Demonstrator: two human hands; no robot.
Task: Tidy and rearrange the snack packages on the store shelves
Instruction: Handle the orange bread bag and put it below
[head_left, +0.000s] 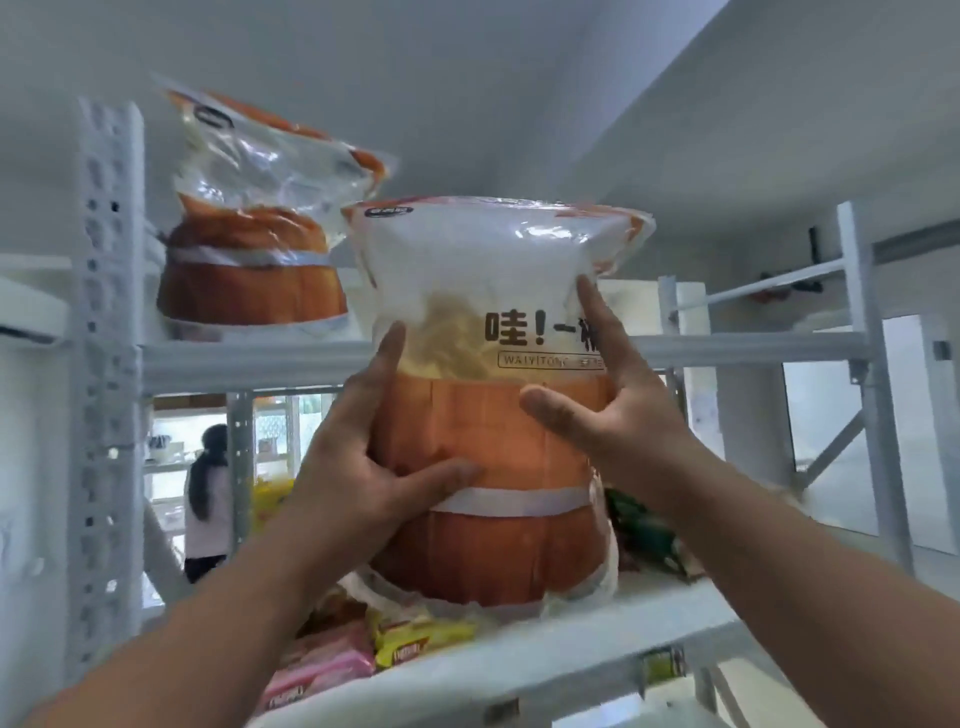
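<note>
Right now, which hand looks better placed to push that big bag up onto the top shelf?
Probably the left hand: it grips the barrel-print bag lower, nearer its base. The right hand steadies its side.

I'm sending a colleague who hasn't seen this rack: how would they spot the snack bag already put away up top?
On the white metal rack's top shelf, at its left end beside the perforated upright, stands an orange barrel-printed clear-topped bag. Unlike the matching bag held by both hands, nobody touches it and its top is crumpled.
</note>
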